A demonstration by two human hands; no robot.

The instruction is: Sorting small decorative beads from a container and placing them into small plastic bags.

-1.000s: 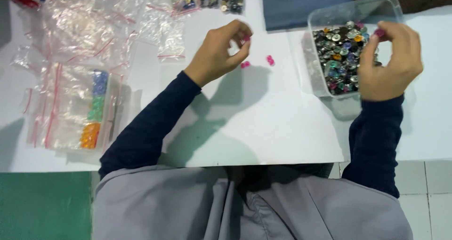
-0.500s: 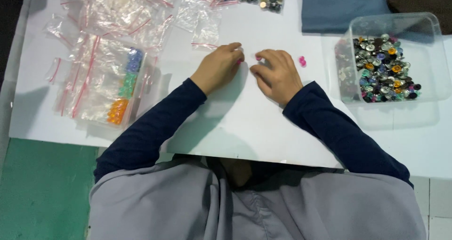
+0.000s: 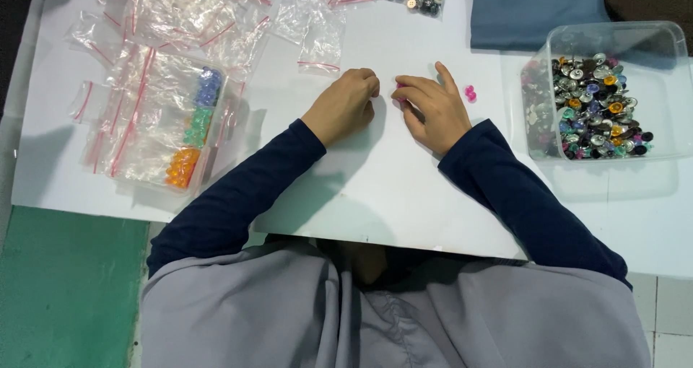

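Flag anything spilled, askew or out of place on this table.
Nothing looks spilled or damaged. The small pink pieces lie loose on the white table beside the right hand, outside the clear tub of mixed buttons. The clear zip bags lie in an untidy, overlapping heap at the left.

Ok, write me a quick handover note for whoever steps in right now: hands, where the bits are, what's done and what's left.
Left hand: curled loosely on the white table, fingertips near the middle; whether it holds anything cannot be told.
Right hand: flat on the table beside it, fingertips on a small pink piece.
Another pink button lies loose just right of the right hand.
Clear tub of mixed buttons stands at the far right.
Zip bags lie at the left, one with blue, green and orange beads.
Done: two pink pieces out on the table.
Left: the tub is still full of mixed buttons.
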